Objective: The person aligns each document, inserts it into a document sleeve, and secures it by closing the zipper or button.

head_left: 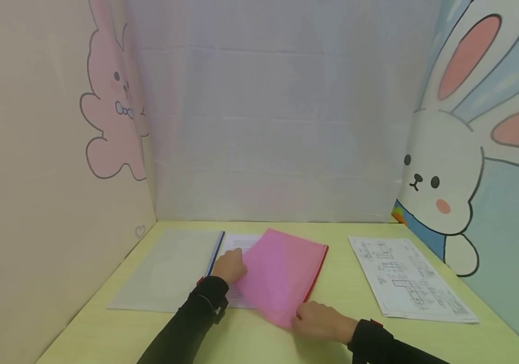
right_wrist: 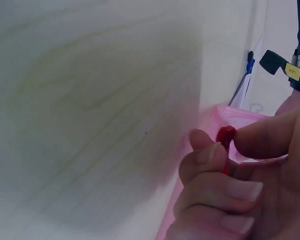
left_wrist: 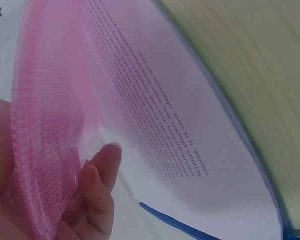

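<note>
Our right hand (head_left: 320, 322) pinches the pink folder (head_left: 279, 273) by its red spine; our left hand (head_left: 231, 266) seemingly grips the cover's opposite edge above the printed page (left_wrist: 190, 130).

The folder cover (head_left: 279, 273) is translucent pink with a red spine bar (head_left: 316, 275). The printed sheet (head_left: 241, 245) beneath is white with dark text. The table (head_left: 336, 283) is pale yellow-green; a blue edge, perhaps another spine (head_left: 215, 253), lies left.

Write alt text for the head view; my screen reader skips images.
Two hands work a pink mesh folder on a yellow-green table: the left hand holds its edge over a printed page, the right hand pinches its red-trimmed corner.
</note>
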